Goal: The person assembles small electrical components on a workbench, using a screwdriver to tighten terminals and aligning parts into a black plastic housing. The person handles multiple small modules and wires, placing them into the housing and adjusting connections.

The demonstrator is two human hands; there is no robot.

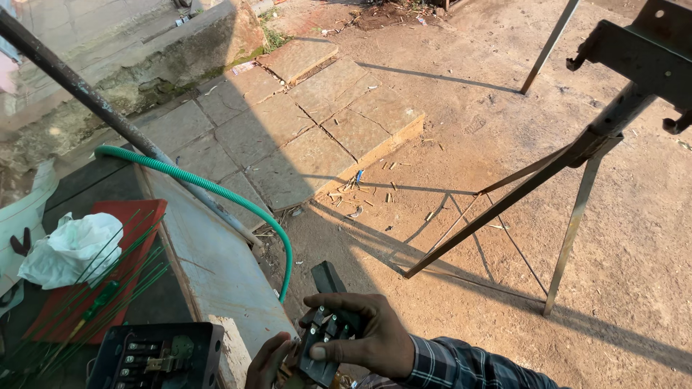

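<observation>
Right hand (364,331): at the bottom middle of the frame, closed around a dark part, thumb on its front and fingers over its top.
Left hand (270,360): just left of the right hand and lower, half cut off by the bottom edge. It touches the low end of the part. One cannot tell if its fingers are closed on it.
Part (324,335): a dark flat piece with small pale screws on its face. It sits between the two hands, touching both.
Long way: the part runs from the lower left up to the upper right. Its top end sticks out above the right hand.
Nearer hand: the right hand has most of it.
Box (158,356): a black open box in the lower left corner, just left of the left hand.
Hose (216,191): green, it bends down toward the hands.
Stand (577,151): metal legs on the dirt at the right, well apart from the hands.
</observation>
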